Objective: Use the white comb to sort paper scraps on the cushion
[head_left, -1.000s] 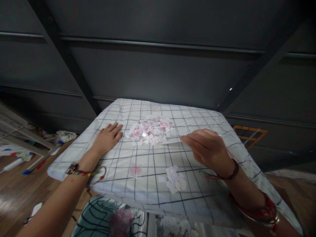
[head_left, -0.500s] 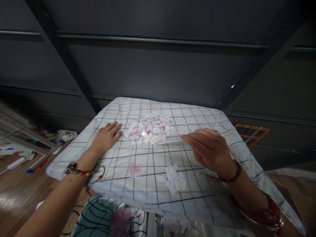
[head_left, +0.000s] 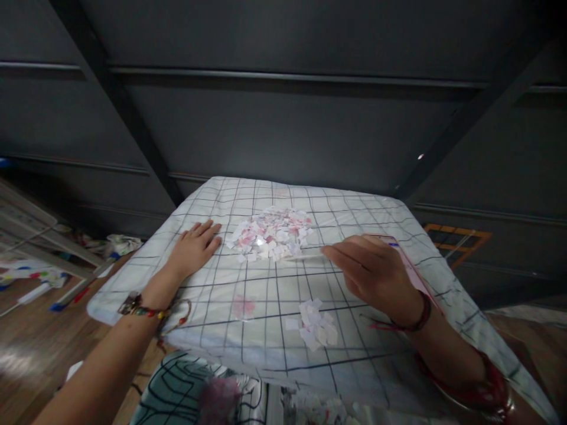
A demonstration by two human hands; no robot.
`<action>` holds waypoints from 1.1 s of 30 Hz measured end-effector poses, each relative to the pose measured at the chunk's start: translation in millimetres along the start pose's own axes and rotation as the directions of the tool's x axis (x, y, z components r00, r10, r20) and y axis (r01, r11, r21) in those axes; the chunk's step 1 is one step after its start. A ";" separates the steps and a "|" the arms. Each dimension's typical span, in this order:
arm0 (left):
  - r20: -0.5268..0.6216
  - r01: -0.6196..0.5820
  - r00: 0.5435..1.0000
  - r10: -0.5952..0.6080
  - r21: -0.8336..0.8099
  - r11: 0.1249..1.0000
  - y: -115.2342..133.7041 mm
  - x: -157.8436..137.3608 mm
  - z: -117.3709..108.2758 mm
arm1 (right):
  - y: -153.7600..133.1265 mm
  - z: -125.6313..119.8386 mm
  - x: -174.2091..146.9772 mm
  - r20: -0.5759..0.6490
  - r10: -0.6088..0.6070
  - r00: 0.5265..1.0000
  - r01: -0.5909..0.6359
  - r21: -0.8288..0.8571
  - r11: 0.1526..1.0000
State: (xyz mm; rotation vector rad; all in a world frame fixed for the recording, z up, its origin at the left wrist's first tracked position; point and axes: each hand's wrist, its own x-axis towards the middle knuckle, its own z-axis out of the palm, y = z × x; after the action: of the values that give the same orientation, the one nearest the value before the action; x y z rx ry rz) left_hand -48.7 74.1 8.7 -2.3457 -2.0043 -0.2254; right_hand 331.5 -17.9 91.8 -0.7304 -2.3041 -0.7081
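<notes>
A heap of small white and pink paper pieces (head_left: 270, 233) lies on the table with the checked cloth (head_left: 266, 283). My left hand (head_left: 195, 247) rests flat on the cloth just left of the heap, fingers spread, holding nothing. From the right, my right hand (head_left: 372, 271) pinches a thin pale stick-like tool (head_left: 310, 255), whose far end reaches the heap's lower right edge. Its exact kind is too blurred to tell. Nearer me sits a smaller cluster of white paper pieces (head_left: 315, 324). A single clear-and-pink piece (head_left: 243, 307) lies left of that cluster.
A pink-screened phone (head_left: 416, 274) lies partly hidden under my right hand and wrist. Dark panelled wall (head_left: 283, 130) stands behind the table. Below the front edge are a teal patterned cloth (head_left: 163, 389) and a container of paper scraps (head_left: 319, 407). A white rack (head_left: 48, 248) stands left.
The view has shifted slightly. My right hand has moved a little, showing more of the phone behind it. My left hand stays flat on the cloth.
</notes>
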 end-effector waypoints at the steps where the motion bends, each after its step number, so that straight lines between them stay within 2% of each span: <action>1: -0.001 0.004 1.000 -0.004 -0.001 1.000 -0.5 0.0 0.3 | -0.3 0.0 0.2 -0.002 -0.008 1.000 0.008 0.017 1.000; 8: 0.046 0.020 0.999 -0.020 -0.010 1.000 2.6 -0.7 -4.3 | -2.4 1.6 2.7 -0.016 0.003 1.000 -0.003 -0.018 1.000; 19: 0.052 0.010 0.999 -0.011 0.003 1.000 2.8 -0.6 -5.2 | -2.0 1.0 4.5 -0.028 -0.002 1.000 0.000 -0.103 0.995; 29: 0.053 0.027 0.998 -0.028 0.005 1.000 7.1 -1.6 -9.0 | -3.3 4.0 5.4 0.009 -0.001 1.000 0.002 -0.090 0.996; 33: 0.046 0.021 0.999 -0.021 0.009 1.000 7.0 -1.7 -9.1 | -2.5 0.8 5.3 -0.014 -0.017 1.000 0.016 -0.064 0.998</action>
State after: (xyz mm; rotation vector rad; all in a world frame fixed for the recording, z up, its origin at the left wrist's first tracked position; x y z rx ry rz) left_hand -42.7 70.1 17.9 -2.3472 -2.0466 -0.1649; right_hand 326.0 -17.5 94.1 -0.7334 -2.2858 -0.7959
